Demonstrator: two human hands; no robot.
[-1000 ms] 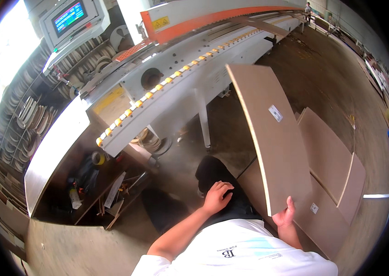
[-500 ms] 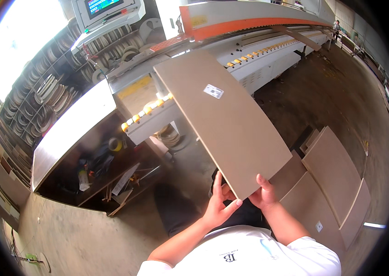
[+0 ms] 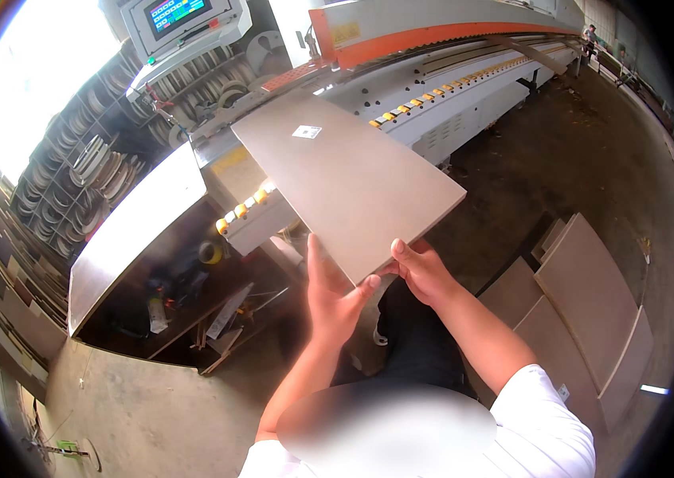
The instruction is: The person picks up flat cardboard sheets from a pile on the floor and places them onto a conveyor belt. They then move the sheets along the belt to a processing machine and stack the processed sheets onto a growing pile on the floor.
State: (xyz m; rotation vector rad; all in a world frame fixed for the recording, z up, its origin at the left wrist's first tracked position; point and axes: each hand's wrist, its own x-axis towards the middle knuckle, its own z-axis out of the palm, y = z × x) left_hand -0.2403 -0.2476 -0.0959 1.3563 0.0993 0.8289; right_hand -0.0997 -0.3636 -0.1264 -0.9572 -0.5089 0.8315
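Note:
A flat brown board with a white printed label reaches from my hands onto the bed of a long machine. My left hand grips the board's near left corner, thumb at the edge and fingers along the side. At the near edge, my right hand has its thumb on top and its other fingers underneath, mostly hidden. The board's far end lies over the machine's edge, beside the yellow rollers.
Several more brown boards lean in a stack at the right. To the left stands a bench with a pale top and tools below. A control screen stands above racks of edging rolls. Far off is another person.
Both hands have pushed the board forward and left, farther over the machine. My arms are stretched out more than before.

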